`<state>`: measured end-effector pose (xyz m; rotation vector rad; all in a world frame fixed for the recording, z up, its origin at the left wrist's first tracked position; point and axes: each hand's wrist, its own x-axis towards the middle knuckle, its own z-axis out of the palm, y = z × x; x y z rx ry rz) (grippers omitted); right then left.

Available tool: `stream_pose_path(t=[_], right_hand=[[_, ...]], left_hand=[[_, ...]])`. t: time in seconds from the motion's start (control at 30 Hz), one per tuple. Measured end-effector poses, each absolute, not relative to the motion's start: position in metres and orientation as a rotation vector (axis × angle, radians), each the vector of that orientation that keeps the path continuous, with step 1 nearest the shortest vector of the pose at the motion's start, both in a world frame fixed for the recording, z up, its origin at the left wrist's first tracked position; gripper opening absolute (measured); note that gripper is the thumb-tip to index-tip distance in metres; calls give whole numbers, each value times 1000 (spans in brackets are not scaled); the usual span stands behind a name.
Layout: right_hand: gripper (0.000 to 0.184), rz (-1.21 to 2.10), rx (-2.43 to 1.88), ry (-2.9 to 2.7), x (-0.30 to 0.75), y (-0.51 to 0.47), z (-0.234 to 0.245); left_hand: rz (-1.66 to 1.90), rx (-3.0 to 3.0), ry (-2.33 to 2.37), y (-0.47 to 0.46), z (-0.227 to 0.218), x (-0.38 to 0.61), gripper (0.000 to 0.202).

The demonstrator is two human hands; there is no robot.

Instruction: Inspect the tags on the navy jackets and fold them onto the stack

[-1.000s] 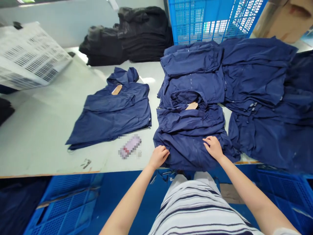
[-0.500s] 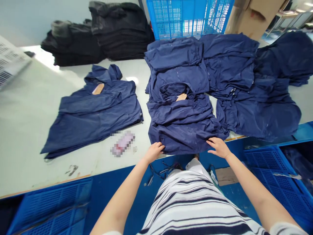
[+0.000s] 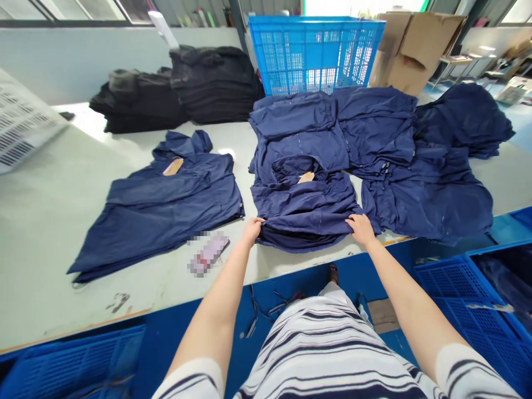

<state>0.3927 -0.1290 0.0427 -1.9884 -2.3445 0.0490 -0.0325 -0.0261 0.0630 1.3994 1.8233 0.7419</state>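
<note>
A navy hooded jacket [image 3: 305, 205] lies in front of me near the table's front edge, its sleeves folded across and a tan paper tag [image 3: 306, 177] at the neck. My left hand [image 3: 251, 229] is closed on the left side of its lower part, with the fingertips tucked at the fabric. On the opposite side, my right hand [image 3: 361, 228] pinches the same layer. Between them the upper layer is lifted a little, showing a dark gap above the bottom hem. To the left rests another navy jacket [image 3: 174, 205], laid flat with its own tag.
Navy garment piles [image 3: 432, 194] lie to the right and behind the jacket. Black folded garments [image 3: 216, 88] are stacked at the back. Behind stand a blue crate [image 3: 316, 55] and cardboard boxes [image 3: 419, 50]. A blurred-out object [image 3: 209, 255] lies left of my left hand.
Both hands have moved up from the bottom hem and closed on the jacket's sides. The upper layer is now raised off the hem. My view has tilted up.
</note>
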Motion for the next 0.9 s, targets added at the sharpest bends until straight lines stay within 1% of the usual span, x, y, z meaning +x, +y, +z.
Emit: stream_pose_path(t=[0.07,0.13,0.2,0.3,0.33,0.37,0.4,0.43,0.5,0.6,0.67,0.73,0.83,0.9], right_hand=[[46,113,-2007,-2241,395,-121,59],[42,297,-1987,-2172,405,-113,77],[34,580,-1939,-2167,418,-105,93],[18,1168,-1891,-2265,435,-98,107],[17,1371,-1894,-2268,437,-96,107],[24,1534,-1899,-2243,436,-95,106],[32,1626,-1905,-2202,433,-94,103],[40,1636,-1909,-2157,427,-94,99],[44,1444,-1886,-2106,410,-91,88],[44,1003,-1797,-2197,375,-89,70],[52,789,-1813,-2336,354,-91,57],[63,669,-1902,-2481,340,-97,44],[70,569,-1988,-2637,334,-107,28],[69,530,-1960,-2689,339,-106,24]], left_hand=[[728,1396,1820,-24,69,-34,32],[666,1394,1771,-25,79,-42,35],[509,1391,1640,-27,90,-55,36],[98,1408,1404,-33,103,-72,29],[-57,1438,1371,-35,104,-74,25],[-197,1481,1361,-37,105,-73,22],[-306,1530,1370,-39,104,-69,19],[-367,1582,1389,-41,102,-62,17],[-328,1691,1436,-43,96,-41,17],[-105,1824,1463,-47,82,-3,31],[57,1989,1460,-53,69,17,40],[137,2201,1479,-64,53,27,49],[-41,2344,1542,-82,29,27,72],[-111,2355,1549,-90,19,24,79]])
